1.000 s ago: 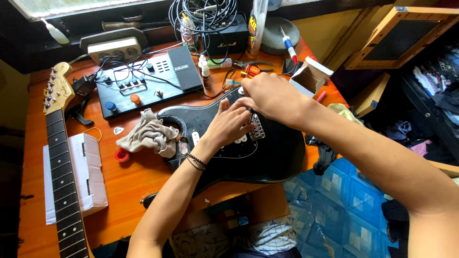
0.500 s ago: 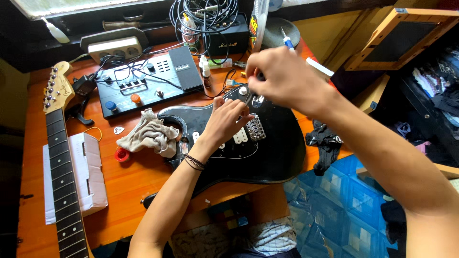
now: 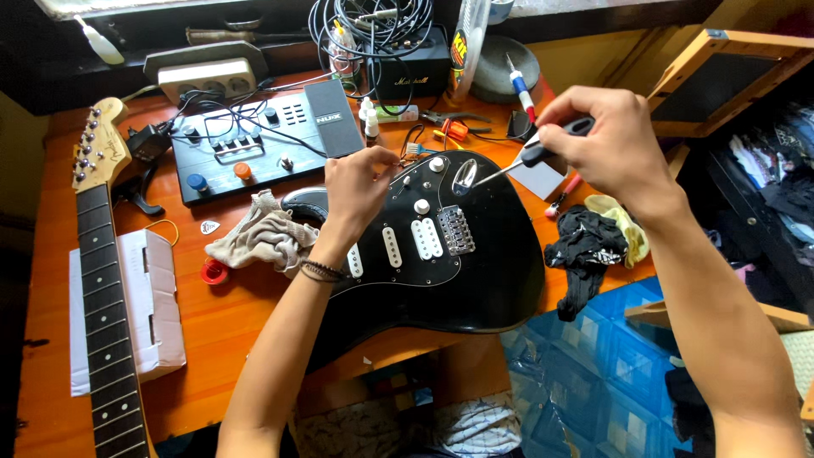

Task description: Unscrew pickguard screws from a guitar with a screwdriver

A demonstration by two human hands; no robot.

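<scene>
Figure: work on a black guitar body [image 3: 475, 280], seen from above. The body lies flat at the front edge of the orange desk [image 3: 212, 322], its lower bout overhanging that edge. It has no neck fitted; the detached neck [image 3: 100, 280] rests along the left edge of the desk, partly on a white box [image 3: 157, 297].

The right hand [image 3: 615, 144] is closed around the dark handle of a screwdriver [image 3: 543, 153], whose shaft slants down so that the tip sits at or just above the oval metal jack plate [image 3: 465, 176] near the body's upper rim. The left hand [image 3: 360, 182] rests on the upper part of the body with fingers curled; it appears to pinch something small beside the knobs, though the view is too coarse to tell what.

State of progress, as a judgement: pickups, knobs and bridge [image 3: 456, 229] are in place on the body, so much of the hardware looks mounted. No strings are visible, and the neck is not yet joined. A crumpled cloth [image 3: 263, 237] lies just left of the body; a pedal unit [image 3: 254, 144] sits toward the back edge.
</scene>
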